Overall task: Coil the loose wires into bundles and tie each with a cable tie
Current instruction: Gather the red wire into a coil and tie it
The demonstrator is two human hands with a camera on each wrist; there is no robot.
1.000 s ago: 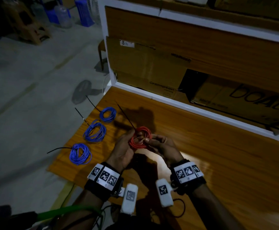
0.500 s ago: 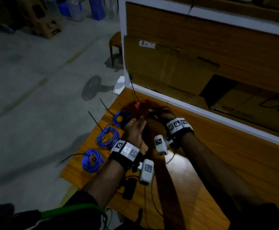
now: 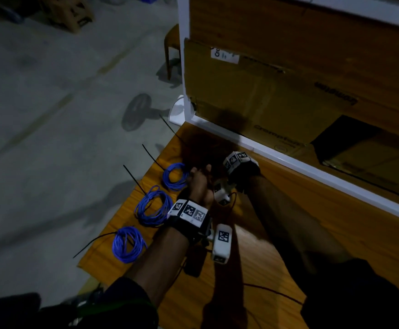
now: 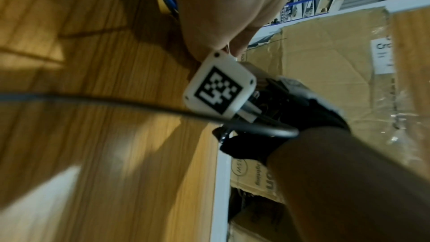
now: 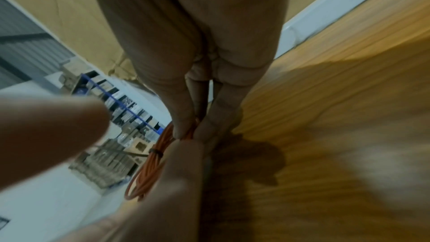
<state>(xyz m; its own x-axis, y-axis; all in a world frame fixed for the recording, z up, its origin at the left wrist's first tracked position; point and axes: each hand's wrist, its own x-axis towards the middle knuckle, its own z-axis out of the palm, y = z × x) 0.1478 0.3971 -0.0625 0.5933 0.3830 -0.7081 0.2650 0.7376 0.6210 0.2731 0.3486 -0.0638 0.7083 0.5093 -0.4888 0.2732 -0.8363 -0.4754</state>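
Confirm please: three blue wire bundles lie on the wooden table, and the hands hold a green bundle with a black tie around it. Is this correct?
One detail is wrong: the held bundle is orange, not green, as the right wrist view shows. The black tie is around it, and three blue bundles do lie on the table.

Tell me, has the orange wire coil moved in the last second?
Yes. The orange coil went from beside the nearest blue coil toward the white frame.

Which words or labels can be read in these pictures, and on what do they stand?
"Crompton": printed on the cardboard box.
"Cro": the beginning of a word on the white label of that box; the rest is too blurred to read.
Wrist markers: patterns only, no words.
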